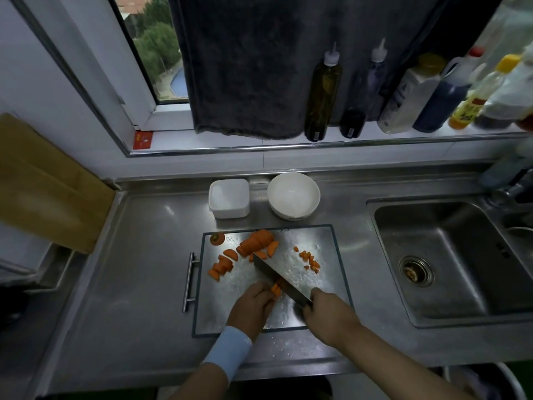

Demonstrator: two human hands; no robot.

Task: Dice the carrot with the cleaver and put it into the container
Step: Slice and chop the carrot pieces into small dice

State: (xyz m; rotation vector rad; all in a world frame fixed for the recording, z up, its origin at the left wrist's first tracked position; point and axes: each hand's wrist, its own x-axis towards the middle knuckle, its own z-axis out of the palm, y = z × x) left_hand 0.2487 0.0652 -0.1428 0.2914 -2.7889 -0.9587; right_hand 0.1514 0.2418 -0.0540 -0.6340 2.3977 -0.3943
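Observation:
On the steel cutting board [323, 255] my right hand [326, 316] grips the cleaver [277, 277] by its handle, blade edge down on the board. My left hand [253, 307] holds a few carrot strips [276, 288] against the blade with curled fingers. A row of carrot slices [256, 242] lies at the board's back, more half slices [222, 265] at its left, and small dice [310, 259] at its right. The carrot's stem end [217, 238] sits in the back left corner. A white square container [229, 197] and a white bowl [293, 194] stand behind the board, both without carrot.
A sink [450, 261] lies to the right. Bottles [323, 90] line the window sill above. A wooden board [43, 183] leans at the left wall. A dark towel [253, 67] hangs over the window. The cutting board's bar handle [189, 278] sticks out left.

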